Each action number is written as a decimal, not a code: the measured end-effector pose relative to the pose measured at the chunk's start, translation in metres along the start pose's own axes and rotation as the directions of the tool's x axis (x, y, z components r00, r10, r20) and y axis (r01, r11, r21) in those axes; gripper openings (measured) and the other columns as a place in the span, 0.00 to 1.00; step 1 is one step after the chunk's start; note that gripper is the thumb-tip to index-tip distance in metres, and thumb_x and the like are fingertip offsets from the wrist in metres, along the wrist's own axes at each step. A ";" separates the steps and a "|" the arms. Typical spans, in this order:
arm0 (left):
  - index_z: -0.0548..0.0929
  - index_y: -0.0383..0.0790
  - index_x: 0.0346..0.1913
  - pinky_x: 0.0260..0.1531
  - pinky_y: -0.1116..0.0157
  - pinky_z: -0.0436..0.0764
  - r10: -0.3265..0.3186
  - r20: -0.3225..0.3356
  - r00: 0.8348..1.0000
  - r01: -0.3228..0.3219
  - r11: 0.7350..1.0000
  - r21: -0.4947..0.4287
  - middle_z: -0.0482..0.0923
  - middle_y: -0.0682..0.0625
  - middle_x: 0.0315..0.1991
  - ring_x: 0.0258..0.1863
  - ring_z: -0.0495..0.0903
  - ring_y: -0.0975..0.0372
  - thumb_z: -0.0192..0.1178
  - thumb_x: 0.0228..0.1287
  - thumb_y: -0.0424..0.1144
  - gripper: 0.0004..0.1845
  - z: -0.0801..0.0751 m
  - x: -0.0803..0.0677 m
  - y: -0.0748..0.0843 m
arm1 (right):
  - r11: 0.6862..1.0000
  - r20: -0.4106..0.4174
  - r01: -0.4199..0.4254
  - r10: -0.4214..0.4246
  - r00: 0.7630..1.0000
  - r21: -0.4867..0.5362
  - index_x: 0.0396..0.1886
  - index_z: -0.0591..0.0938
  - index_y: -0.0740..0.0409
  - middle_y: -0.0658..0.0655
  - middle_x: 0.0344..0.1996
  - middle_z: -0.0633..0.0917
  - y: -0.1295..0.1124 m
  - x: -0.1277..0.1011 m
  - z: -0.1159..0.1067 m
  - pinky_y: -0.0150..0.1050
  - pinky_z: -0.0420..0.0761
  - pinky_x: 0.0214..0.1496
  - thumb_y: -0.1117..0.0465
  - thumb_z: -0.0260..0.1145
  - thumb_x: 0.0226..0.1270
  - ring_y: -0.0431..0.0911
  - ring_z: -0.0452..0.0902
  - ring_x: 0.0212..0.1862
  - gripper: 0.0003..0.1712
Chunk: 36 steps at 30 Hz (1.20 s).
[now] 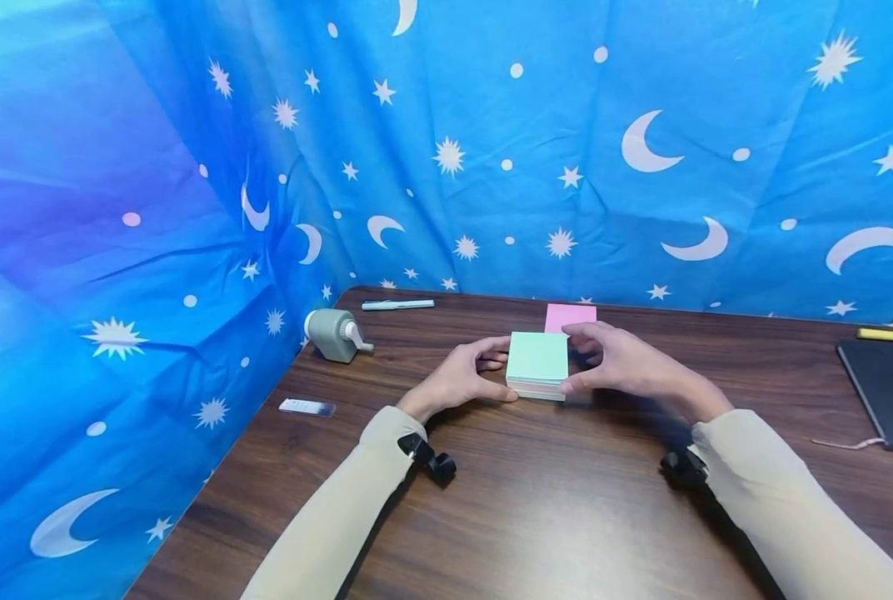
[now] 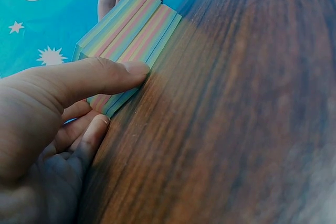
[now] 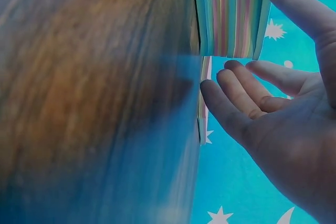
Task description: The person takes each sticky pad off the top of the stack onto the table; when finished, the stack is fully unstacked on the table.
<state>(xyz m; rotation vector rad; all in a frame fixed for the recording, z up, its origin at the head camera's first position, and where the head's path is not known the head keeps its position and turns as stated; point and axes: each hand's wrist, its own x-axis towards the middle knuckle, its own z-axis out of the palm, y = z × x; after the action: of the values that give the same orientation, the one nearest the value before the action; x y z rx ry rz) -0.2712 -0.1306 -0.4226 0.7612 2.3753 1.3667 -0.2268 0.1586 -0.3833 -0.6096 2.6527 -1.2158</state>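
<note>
A thick stack of sticky notes (image 1: 538, 357) with a green top sheet and edges in several pastel colours sits on the table. My left hand (image 1: 465, 379) grips its left side. In the left wrist view, that thumb (image 2: 118, 77) lies across the striped front edges, and the fingers curl at the left side. To the right of the stack is my right hand (image 1: 619, 360), thumb at the front right corner. Its other fingers (image 3: 236, 95) spread loosely beside the stack in the right wrist view. Behind the stack lies a pink sticky note pad (image 1: 570, 315), partly hidden.
A light blue pen (image 1: 397, 305) lies at the back left, near a grey-green bottle (image 1: 336, 335) with a spout. Closer in is a small clear strip (image 1: 306, 407). At the right are a black flat notebook-like item (image 1: 892, 392) and a yellow marker (image 1: 889, 335).
</note>
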 end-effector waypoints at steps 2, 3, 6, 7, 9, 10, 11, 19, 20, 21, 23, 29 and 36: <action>0.70 0.40 0.79 0.65 0.63 0.77 0.001 0.001 1.000 -0.001 1.000 0.000 0.78 0.45 0.69 0.63 0.79 0.59 0.80 0.58 0.35 0.46 0.000 0.000 0.000 | 1.000 0.004 0.004 -0.004 1.000 -0.002 0.78 0.65 0.71 0.74 0.67 0.75 0.001 0.001 0.000 0.66 0.75 0.68 0.48 0.84 0.60 0.68 0.73 0.66 0.57; 0.70 0.40 0.79 0.65 0.63 0.77 0.001 0.002 1.000 -0.001 1.000 0.001 0.78 0.45 0.69 0.63 0.79 0.59 0.80 0.58 0.36 0.46 0.000 0.001 0.000 | 1.000 0.007 0.003 -0.003 1.000 0.000 0.79 0.64 0.71 0.74 0.67 0.75 0.002 0.001 -0.001 0.66 0.75 0.67 0.48 0.84 0.60 0.68 0.73 0.66 0.58; 0.71 0.40 0.79 0.65 0.64 0.77 -0.004 0.000 1.000 0.004 1.000 0.003 0.78 0.46 0.69 0.63 0.79 0.59 0.81 0.58 0.36 0.46 0.000 0.002 0.002 | 1.000 0.013 0.000 0.000 1.000 0.004 0.79 0.63 0.70 0.74 0.67 0.74 0.003 0.003 -0.003 0.66 0.75 0.67 0.48 0.84 0.60 0.68 0.73 0.66 0.58; 0.71 0.40 0.79 0.65 0.64 0.77 -0.005 -0.001 1.000 0.005 1.000 0.004 0.78 0.46 0.69 0.63 0.79 0.60 0.81 0.58 0.36 0.46 0.000 0.002 0.002 | 1.000 0.013 0.000 0.000 1.000 0.009 0.80 0.63 0.70 0.74 0.68 0.74 0.003 0.003 -0.003 0.66 0.75 0.67 0.48 0.84 0.60 0.68 0.73 0.67 0.58; 0.71 0.40 0.79 0.65 0.64 0.77 -0.003 -0.002 1.000 0.003 1.000 0.005 0.78 0.46 0.68 0.63 0.79 0.60 0.81 0.57 0.35 0.46 -0.001 0.002 0.002 | 1.000 0.011 0.002 -0.003 1.000 0.014 0.79 0.64 0.69 0.74 0.68 0.74 0.002 0.003 -0.003 0.66 0.75 0.67 0.48 0.84 0.60 0.68 0.72 0.67 0.58; 0.71 0.40 0.79 0.65 0.64 0.77 -0.002 -0.003 1.000 0.002 1.000 0.007 0.78 0.46 0.68 0.63 0.79 0.60 0.81 0.57 0.35 0.46 -0.001 0.001 0.003 | 1.000 0.008 0.003 -0.003 1.000 0.017 0.79 0.64 0.69 0.73 0.68 0.74 0.002 0.003 -0.003 0.66 0.75 0.67 0.48 0.84 0.60 0.68 0.72 0.66 0.57; 0.71 0.40 0.79 0.65 0.63 0.77 -0.002 -0.005 1.000 0.002 1.000 0.008 0.78 0.46 0.68 0.63 0.79 0.60 0.81 0.57 0.36 0.46 -0.002 0.001 0.003 | 1.000 0.005 0.004 -0.004 1.000 0.020 0.79 0.65 0.68 0.73 0.67 0.74 0.002 0.003 -0.003 0.66 0.75 0.67 0.48 0.84 0.60 0.68 0.73 0.66 0.56; 0.71 0.41 0.79 0.65 0.64 0.77 -0.008 -0.002 1.000 0.009 1.000 0.023 0.78 0.47 0.69 0.63 0.79 0.60 0.81 0.58 0.37 0.46 0.000 0.001 0.001 | 1.000 -0.002 0.009 -0.009 1.000 0.018 0.75 0.69 0.67 0.71 0.65 0.76 0.004 0.002 -0.004 0.65 0.76 0.67 0.47 0.84 0.60 0.65 0.74 0.65 0.52; 0.71 0.41 0.79 0.65 0.64 0.77 -0.006 -0.003 1.000 0.006 1.000 0.024 0.78 0.47 0.69 0.63 0.79 0.60 0.81 0.58 0.37 0.46 0.000 0.001 0.001 | 1.000 -0.003 0.007 -0.007 1.000 0.020 0.75 0.69 0.67 0.70 0.65 0.76 0.004 0.002 -0.005 0.65 0.76 0.67 0.47 0.84 0.60 0.65 0.74 0.64 0.52; 0.71 0.41 0.79 0.65 0.64 0.77 -0.002 -0.003 1.000 0.002 1.000 0.026 0.78 0.47 0.69 0.63 0.79 0.60 0.81 0.58 0.37 0.46 0.000 0.001 0.002 | 1.000 -0.004 0.006 -0.006 1.000 0.021 0.75 0.70 0.67 0.70 0.65 0.76 0.004 0.002 -0.006 0.65 0.76 0.67 0.48 0.84 0.60 0.65 0.74 0.64 0.52; 0.71 0.40 0.79 0.65 0.64 0.76 0.002 -0.003 1.000 -0.002 1.000 0.025 0.78 0.47 0.69 0.63 0.79 0.60 0.81 0.58 0.37 0.46 0.000 0.001 0.001 | 1.000 -0.005 0.002 -0.002 1.000 0.024 0.75 0.69 0.67 0.70 0.64 0.77 0.005 0.001 -0.007 0.65 0.76 0.67 0.48 0.84 0.60 0.65 0.74 0.64 0.52; 0.71 0.40 0.79 0.66 0.63 0.76 0.002 -0.004 1.000 -0.002 1.000 0.017 0.77 0.47 0.69 0.63 0.78 0.59 0.81 0.58 0.36 0.46 -0.001 -0.001 0.003 | 0.998 0.007 0.004 -0.005 1.000 0.065 0.75 0.66 0.72 0.69 0.60 0.78 0.006 0.001 -0.009 0.63 0.78 0.65 0.55 0.83 0.61 0.64 0.75 0.61 0.51; 0.70 0.40 0.79 0.65 0.64 0.76 0.003 0.003 1.000 -0.003 1.000 0.025 0.78 0.47 0.69 0.63 0.79 0.60 0.81 0.59 0.37 0.46 -0.001 0.001 0.001 | 0.996 0.016 -0.024 0.023 1.000 0.091 0.79 0.62 0.70 0.69 0.61 0.76 0.005 0.000 -0.009 0.64 0.77 0.66 0.54 0.83 0.61 0.64 0.74 0.62 0.56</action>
<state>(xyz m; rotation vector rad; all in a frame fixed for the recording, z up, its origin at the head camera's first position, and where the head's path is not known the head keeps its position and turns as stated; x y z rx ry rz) -0.2721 -0.1305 -0.4213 0.7733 2.3945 1.3383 -0.2310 0.1675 -0.3807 -0.5687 2.5683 -1.3123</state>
